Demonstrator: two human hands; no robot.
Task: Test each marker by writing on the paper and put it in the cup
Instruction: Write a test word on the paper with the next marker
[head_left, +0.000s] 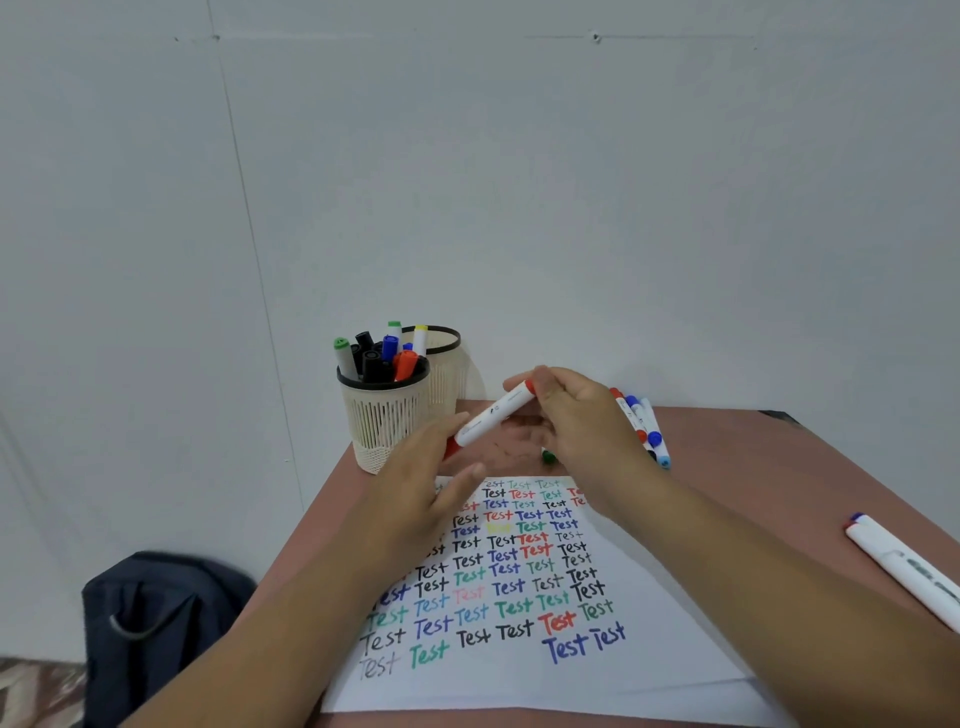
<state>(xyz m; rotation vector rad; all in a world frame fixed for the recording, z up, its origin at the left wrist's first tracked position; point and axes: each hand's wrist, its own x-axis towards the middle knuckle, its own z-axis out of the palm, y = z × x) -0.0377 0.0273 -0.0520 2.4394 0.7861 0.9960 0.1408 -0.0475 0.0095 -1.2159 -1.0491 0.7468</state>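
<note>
Head view: my right hand (576, 415) pinches the red marker (493, 415) by its far end above the paper's (649, 670) far edge; my left hand (421, 483), fingers relaxed, touches its near end. The cup (382, 421) stands at the surface's (753, 467) far-left edge.

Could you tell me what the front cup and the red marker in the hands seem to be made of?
The front cup looks like matte cream plastic: slotted moulded walls, dark rim. The red marker seems smooth plastic, with a slightly glossy white barrel and red ends. Neither is certain from sight alone.
</note>
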